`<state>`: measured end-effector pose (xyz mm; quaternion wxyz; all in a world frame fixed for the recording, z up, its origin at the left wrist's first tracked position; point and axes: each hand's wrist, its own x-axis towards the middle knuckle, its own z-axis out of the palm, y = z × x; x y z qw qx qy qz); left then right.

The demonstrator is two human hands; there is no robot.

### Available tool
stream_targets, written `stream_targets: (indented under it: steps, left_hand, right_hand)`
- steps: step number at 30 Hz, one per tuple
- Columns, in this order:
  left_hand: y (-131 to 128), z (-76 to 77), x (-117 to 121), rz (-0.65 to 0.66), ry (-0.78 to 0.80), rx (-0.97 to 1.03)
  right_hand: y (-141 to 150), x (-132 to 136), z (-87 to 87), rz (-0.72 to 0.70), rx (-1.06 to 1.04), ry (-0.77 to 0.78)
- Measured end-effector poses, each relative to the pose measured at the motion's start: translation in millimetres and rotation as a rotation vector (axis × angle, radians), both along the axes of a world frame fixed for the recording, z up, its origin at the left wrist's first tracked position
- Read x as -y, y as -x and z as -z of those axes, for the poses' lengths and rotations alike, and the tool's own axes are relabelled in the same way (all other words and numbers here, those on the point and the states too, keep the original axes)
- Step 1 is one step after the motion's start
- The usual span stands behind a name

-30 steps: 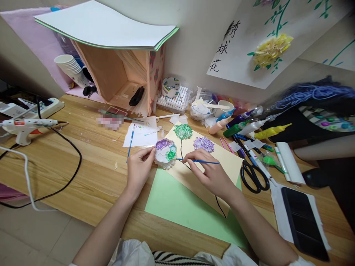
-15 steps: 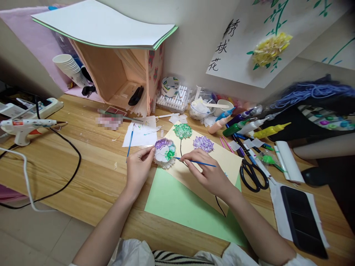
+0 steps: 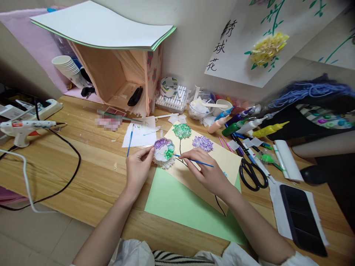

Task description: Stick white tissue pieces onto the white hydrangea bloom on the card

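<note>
Between thumb and fingers, my left hand (image 3: 140, 166) pinches the edge of a white flower-shaped paint palette (image 3: 161, 152) with purple and green paint in its wells. My right hand (image 3: 203, 170) grips a thin blue paintbrush (image 3: 195, 160), its tip at the green paint. Under the palette shows a frilly white paper flower (image 3: 165, 164). A cream sheet (image 3: 191, 181) lies on green paper (image 3: 166, 195); it bears a green flower (image 3: 182, 130), a purple flower (image 3: 203, 143) and dark drawn stems.
Black scissors (image 3: 253, 174) and a black phone-like slab (image 3: 302, 218) lie at right. Paint bottles (image 3: 235, 126) and markers stand behind. At left are a glue gun (image 3: 27, 129) with cables and a second brush (image 3: 129, 142) on white paper. A fabric-lined box (image 3: 119, 77) stands at the back.
The brush tip has shifted slightly within the green paint on the palette, and the green smear has spread a little. My left hand stays in place.
</note>
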<state>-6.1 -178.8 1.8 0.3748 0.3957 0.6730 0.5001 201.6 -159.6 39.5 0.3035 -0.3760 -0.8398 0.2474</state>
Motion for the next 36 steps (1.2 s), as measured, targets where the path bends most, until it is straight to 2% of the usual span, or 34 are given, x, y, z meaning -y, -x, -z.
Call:
stream_targets:
  steps: [5, 16, 20, 24, 29, 32, 36]
  left_hand:
    - [0.1, 0.4, -0.1, -0.004, 0.003, 0.020]
    - [-1.3, -3.2, -1.6, -0.016, 0.005, 0.057]
    - [-1.3, -3.1, -1.6, -0.016, 0.025, 0.032]
    - [-1.4, -2.7, -1.5, -0.009, 0.020, 0.032]
    - [-1.3, -2.8, -1.2, -0.007, 0.019, 0.025]
    - [-1.3, -2.8, -0.6, -0.008, 0.018, 0.037]
    - [-2.0, -3.8, -0.5, -0.009, 0.016, 0.023]
  right_hand:
    - [0.0, 0.6, -1.4, 0.049, 0.003, 0.008]
    - [-0.7, 1.9, -5.5, 0.019, -0.005, 0.038]
    - [-0.2, 1.4, -5.4, 0.084, 0.002, 0.031]
    - [-0.1, 0.9, -5.5, 0.038, 0.009, 0.064]
    - [0.9, 0.9, -4.5, 0.093, -0.002, 0.056]
    - [0.9, 1.1, -4.1, 0.048, 0.009, 0.095]
    - [0.6, 1.0, -4.0, 0.111, 0.009, 0.053]
